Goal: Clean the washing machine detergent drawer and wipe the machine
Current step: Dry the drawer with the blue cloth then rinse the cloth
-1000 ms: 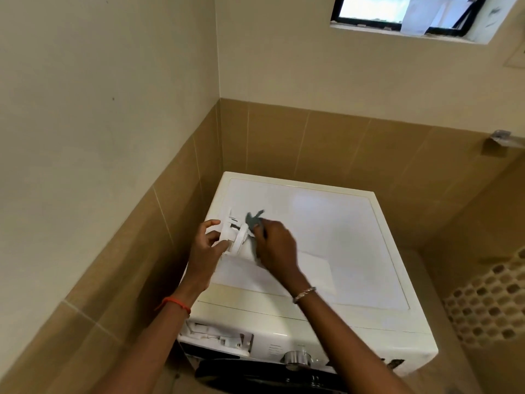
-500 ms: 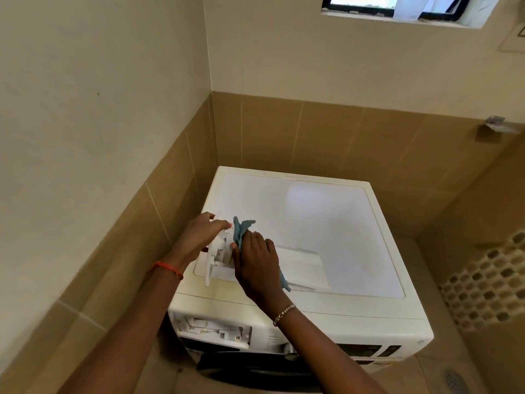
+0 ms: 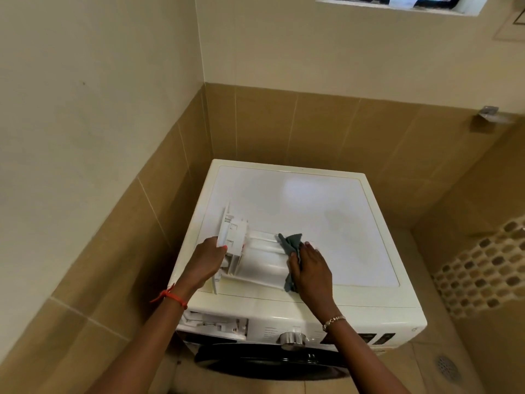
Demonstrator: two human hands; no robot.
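L hand [image 3: 208,260] grips drawer [image 3: 258,258] front (atop machine [image 3: 312,200]), R hand [image 3: 311,268] clamps cloth [image 3: 291,243] on its end.

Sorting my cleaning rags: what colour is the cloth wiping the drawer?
Grey-blue cloth, seen best in the head view.

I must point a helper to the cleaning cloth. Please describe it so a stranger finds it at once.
Start at the white washing machine in the tiled corner. On its top, front left, rests the white detergent drawer. The cloth is the grey-blue rag at the drawer's right end, under the right hand: the only dark, soft thing there.
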